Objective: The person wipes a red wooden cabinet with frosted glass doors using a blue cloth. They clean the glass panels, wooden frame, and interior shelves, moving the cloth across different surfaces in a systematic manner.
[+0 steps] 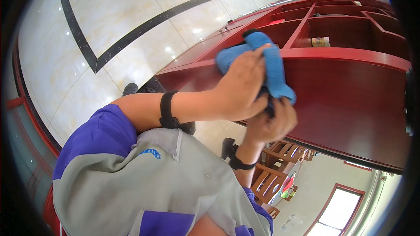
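If your pinch on the blue cloth (276,73) slackens, its loose folds could slip free, and a hurried tug might catch them on the lip of the red shelf unit (350,54). Your left hand (239,85) has its fingers bent down onto the cloth's middle; your right hand (278,122) has its fingers closed on the lower end. The cloth is at the shelf unit's near edge, contact unclear, its long axis slanting steeply from upper left to lower right, black end uppermost
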The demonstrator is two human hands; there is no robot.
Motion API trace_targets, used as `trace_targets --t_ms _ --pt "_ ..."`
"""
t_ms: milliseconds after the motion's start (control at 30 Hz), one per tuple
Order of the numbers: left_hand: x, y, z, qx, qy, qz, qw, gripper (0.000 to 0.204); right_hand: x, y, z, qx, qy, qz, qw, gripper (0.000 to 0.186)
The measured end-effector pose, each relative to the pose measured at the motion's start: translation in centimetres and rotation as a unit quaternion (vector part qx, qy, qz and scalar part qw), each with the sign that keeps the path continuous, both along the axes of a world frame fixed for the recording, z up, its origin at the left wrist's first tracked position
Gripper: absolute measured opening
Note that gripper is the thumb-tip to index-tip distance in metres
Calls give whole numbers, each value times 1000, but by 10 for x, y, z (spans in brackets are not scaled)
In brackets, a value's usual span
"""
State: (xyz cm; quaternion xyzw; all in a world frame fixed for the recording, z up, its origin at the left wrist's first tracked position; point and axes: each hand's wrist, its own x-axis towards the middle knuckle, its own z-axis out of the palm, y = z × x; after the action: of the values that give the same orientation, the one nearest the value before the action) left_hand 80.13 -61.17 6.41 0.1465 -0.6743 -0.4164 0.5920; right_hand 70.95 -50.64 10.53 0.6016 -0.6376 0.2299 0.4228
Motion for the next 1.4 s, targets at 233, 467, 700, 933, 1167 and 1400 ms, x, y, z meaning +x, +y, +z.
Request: trace_targets --t_ms 233,467,700,933,1167,1400 --pt "-20 -30 -9 -133 66 59 987 66 -9 -33 -30 -67 76 1 995 29" --pt "-18 -45 -91 24 27 -56 998 38 -18 -36 -116 67 102 80 989 12" --pt "11 -68 -133 -51 -142 -201 968 45 -2 -50 -148 110 42 114 986 17" --pt "27 -51 -124 30 -197 -218 955 40 5 -48 -124 155 -18 159 975 19" --pt "17 -23 -32 9 -262 -139 955 37 -12 -33 -57 74 -30 192 978 21" --pt "-14 -14 65 -238 -87 144 956 71 -30 -5 57 -102 60 28 993 21"
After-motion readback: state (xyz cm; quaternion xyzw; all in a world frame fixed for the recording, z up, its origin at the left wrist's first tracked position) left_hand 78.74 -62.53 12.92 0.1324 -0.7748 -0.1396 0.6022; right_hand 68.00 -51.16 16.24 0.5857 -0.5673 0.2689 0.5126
